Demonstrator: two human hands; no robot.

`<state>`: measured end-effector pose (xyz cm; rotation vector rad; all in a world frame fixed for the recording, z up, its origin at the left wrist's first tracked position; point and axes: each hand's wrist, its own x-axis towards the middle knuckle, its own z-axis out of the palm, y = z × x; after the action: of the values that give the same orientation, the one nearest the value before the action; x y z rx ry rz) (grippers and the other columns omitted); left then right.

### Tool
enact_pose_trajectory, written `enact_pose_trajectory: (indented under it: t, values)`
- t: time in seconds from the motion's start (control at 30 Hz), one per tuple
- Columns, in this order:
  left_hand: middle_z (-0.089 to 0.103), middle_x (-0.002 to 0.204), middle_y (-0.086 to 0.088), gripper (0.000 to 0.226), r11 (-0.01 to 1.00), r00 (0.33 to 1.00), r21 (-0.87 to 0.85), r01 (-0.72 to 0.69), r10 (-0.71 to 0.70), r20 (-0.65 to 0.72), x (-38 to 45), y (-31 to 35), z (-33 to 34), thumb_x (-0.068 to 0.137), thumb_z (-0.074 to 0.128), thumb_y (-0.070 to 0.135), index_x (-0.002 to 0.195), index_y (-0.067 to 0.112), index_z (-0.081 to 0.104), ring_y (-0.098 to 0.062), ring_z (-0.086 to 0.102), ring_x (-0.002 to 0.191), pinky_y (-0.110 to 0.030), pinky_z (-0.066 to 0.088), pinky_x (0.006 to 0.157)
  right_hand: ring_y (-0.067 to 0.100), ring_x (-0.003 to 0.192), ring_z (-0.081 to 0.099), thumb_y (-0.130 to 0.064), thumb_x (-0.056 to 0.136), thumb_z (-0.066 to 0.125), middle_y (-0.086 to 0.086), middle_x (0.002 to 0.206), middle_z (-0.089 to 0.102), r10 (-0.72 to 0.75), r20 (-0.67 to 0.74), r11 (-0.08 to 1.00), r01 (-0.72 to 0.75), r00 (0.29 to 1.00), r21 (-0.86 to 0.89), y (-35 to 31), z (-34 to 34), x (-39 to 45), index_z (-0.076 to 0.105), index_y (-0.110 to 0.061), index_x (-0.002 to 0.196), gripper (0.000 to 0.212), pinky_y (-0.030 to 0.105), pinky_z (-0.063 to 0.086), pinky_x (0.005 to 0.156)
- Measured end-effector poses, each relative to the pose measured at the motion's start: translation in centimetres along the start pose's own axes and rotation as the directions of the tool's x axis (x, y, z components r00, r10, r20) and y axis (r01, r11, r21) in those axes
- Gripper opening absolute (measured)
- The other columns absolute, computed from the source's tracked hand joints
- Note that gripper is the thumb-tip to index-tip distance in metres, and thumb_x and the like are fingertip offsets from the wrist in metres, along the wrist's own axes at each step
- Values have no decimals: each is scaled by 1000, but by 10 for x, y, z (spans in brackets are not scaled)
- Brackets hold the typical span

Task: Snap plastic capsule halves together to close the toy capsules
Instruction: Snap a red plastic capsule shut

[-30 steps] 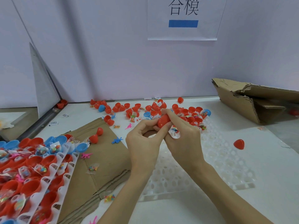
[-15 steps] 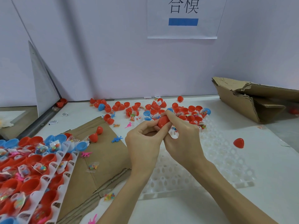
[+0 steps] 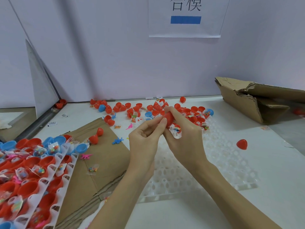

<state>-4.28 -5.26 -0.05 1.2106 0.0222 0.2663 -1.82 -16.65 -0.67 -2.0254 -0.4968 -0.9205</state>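
Far left, white trays [image 3: 54, 172] packed with red and blue capsule halves and little bagged toys, lying over a flat sheet of cardboard [image 3: 105, 156] on the tabletop [image 3: 272, 171]. On to the left hand [image 3: 145, 142], raised above the tabletop, fingers [image 3: 162, 123] curled in with thumb and fingertips pressed against the near end of a red capsule [image 3: 169, 118]. Capsule up in the air between both hands, tilted, over a clear plastic tray [image 3: 227, 156]. Right hand [image 3: 186, 139] wrapped around the capsule's far side, fingers closed over the top of it, a small white bagged toy [image 3: 176, 132] tucked against the palm below. Cannot tell whether the capsule's seam is fully closed, hidden by the fingers. Behind the hands, a scatter of loose red halves [image 3: 165, 109] with a few blue ones along the back wall. Further right, one lone red half [image 3: 242, 144] sitting on the tabletop, well apart from the pile. Far right, a torn cardboard box [image 3: 247, 100] lying on its side.
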Motion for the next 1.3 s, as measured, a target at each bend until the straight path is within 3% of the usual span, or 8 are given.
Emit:
enact_pose_trajectory:
  t: [0.1, 0.3, 0.43, 0.6, 0.73, 0.93, 1.13, 1.3]
  values:
    - [80, 107, -3, 35, 999, 1000, -33, 12, -13, -21, 1, 0, -2, 79, 82, 32, 109, 14, 81, -16, 73, 112, -38, 49, 110, -9, 114, 50, -16, 86, 80, -8, 120, 68, -7, 15, 1000, 7, 1000, 0, 1, 3, -2, 61, -5, 135, 54, 0, 37, 98]
    - [80, 106, -2, 22, 1000, 1000, -20, 2, -2, -31, 1, -2, -1, 87, 81, 21, 107, 13, 81, -13, 74, 107, -26, 56, 100, -9, 110, 46, -4, 87, 77, 7, 113, 72, -43, 3, 998, 43, 999, -36, 5, 1, -1, 63, 0, 128, 44, -6, 32, 94]
    - [80, 104, -1, 18, 999, 999, -22, -23, 22, -49, -1, -3, 2, 89, 80, 20, 105, 14, 81, -12, 75, 104, -16, 55, 91, 2, 101, 57, -3, 87, 76, 9, 112, 72, -57, 27, 996, 58, 998, -67, 4, -1, 0, 62, 1, 130, 45, -5, 34, 94]
    - [80, 101, -2, 18, 999, 999, -32, -39, 38, -35, -3, 0, 4, 89, 78, 21, 106, 14, 80, -13, 75, 102, -18, 57, 90, 9, 99, 63, -6, 89, 74, 9, 111, 72, -58, 40, 994, 61, 998, -88, 2, -2, 0, 61, 1, 132, 45, -3, 37, 90]
    - [79, 100, 2, 13, 987, 989, 61, -146, 146, 11, -2, 3, 4, 91, 78, 22, 104, 23, 79, -12, 74, 101, -13, 54, 83, -7, 104, 50, -10, 87, 77, 6, 110, 72, -66, -35, 997, 65, 997, -30, 2, -2, 2, 65, 0, 125, 41, -2, 37, 93]
    - [78, 98, 6, 22, 921, 951, 239, -308, 298, 80, 1, 4, -1, 85, 85, 17, 105, 19, 74, -16, 75, 101, -19, 56, 89, -6, 102, 55, -17, 83, 84, -1, 108, 74, -47, -66, 999, 48, 997, 9, 3, -1, 1, 67, -5, 120, 42, 2, 42, 92]
    - [80, 93, 0, 18, 940, 960, 194, -280, 270, 74, 1, 8, -4, 82, 87, 16, 97, 15, 77, -17, 76, 94, -20, 57, 85, -7, 104, 55, -16, 80, 85, 2, 106, 75, -82, -88, 996, 85, 993, 27, 2, -3, 1, 69, -3, 118, 44, 0, 41, 92]
    - [78, 86, -2, 22, 970, 980, 141, -198, 196, 34, 0, 11, -4, 78, 88, 15, 97, 9, 78, -12, 75, 83, -18, 56, 78, 11, 108, 61, -13, 82, 82, 10, 109, 75, -103, -75, 994, 104, 992, 15, 1, -3, 0, 67, 3, 122, 46, -1, 38, 97]
